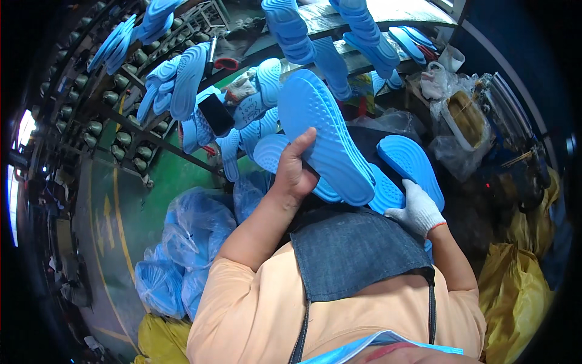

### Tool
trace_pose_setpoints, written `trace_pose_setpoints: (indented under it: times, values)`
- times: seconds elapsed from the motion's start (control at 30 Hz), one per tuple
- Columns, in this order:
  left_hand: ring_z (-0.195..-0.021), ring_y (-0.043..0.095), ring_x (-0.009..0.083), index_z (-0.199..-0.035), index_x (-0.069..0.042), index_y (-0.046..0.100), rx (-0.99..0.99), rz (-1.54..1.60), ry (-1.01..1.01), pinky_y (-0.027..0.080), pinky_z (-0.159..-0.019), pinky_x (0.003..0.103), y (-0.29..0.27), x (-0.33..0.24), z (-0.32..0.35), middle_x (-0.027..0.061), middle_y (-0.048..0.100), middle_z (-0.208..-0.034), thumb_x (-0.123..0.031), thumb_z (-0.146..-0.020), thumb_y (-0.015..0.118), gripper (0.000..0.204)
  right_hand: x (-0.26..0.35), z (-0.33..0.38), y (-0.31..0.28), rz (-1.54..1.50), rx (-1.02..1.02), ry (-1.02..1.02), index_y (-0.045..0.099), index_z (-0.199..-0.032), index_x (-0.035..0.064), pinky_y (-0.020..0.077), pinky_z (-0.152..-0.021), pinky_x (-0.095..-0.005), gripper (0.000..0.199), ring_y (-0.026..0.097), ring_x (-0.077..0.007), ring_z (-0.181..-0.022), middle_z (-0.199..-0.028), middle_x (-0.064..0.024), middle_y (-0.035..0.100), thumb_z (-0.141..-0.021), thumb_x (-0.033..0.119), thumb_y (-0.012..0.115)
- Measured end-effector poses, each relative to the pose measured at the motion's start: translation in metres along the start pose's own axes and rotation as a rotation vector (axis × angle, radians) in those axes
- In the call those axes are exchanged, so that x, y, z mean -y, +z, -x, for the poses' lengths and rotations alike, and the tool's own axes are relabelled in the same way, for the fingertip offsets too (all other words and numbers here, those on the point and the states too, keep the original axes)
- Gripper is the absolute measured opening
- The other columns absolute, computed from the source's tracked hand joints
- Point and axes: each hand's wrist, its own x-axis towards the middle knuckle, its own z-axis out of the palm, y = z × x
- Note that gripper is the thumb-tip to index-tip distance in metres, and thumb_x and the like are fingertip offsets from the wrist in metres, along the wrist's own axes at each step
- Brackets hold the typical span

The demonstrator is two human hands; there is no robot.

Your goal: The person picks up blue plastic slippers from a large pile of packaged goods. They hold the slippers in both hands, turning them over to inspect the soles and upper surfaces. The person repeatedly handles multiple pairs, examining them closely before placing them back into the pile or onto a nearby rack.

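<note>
My bare left hand is closed round the edge of a stack of light blue shoe soles, held up tilted in front of me with the thumb on the top one. My right hand, in a white knitted glove with an orange cuff edge, grips a single blue sole at its lower left edge. Between the two lies another blue sole with a bumpy surface, partly hidden by the stack. One more sole shows behind my left wrist. The fingers under the stack are hidden.
Several piles of blue soles lie on the rack ahead, near a dark phone. Clear bags of blue pieces stand on the floor at left. A plastic-wrapped container sits at right, above yellow sacks. Shelves of shoe lasts stand far left.
</note>
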Motion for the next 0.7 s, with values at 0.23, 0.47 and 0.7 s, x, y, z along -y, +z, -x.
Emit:
trace_pose_setpoints:
  times: [0.23,0.47,0.7]
  values:
    - [-0.101,0.062,0.0249,-0.115,-0.004,0.058,-0.008,-0.002,0.037,0.047,-0.094,0.042,-0.001,-0.003,0.003,0.0088,0.065,-0.109,-0.017,-0.087,0.067,0.032,-0.011,-0.006,-0.008,-0.260,0.141,-0.045,0.052,-0.118,-0.0072,0.0451,-0.092,-0.0392,0.075,0.058,-0.0379,-0.108,-0.113,-0.0279,0.058,-0.064,0.037,0.081]
    - [-0.097,0.064,0.0235,-0.113,-0.003,0.059,-0.035,-0.055,0.107,0.048,-0.093,0.040,0.003,-0.012,0.006,0.0091,0.066,-0.105,-0.015,-0.088,0.066,0.028,-0.021,0.011,-0.042,-0.809,-0.064,-0.111,0.048,-0.119,-0.0030,0.0452,-0.088,-0.0329,0.058,0.058,-0.0209,-0.098,-0.107,-0.0133,0.060,-0.070,0.017,0.073]
    - [-0.097,0.063,0.0222,-0.116,-0.005,0.056,0.006,-0.143,0.129,0.049,-0.090,0.039,0.016,0.001,-0.006,0.0078,0.064,-0.104,-0.017,-0.089,0.067,0.032,0.039,0.001,-0.102,-1.309,-0.246,-0.444,0.038,-0.139,-0.0046,0.0399,-0.097,-0.0309,0.072,0.052,-0.0170,-0.110,-0.124,-0.0111,0.054,-0.080,0.024,0.067]
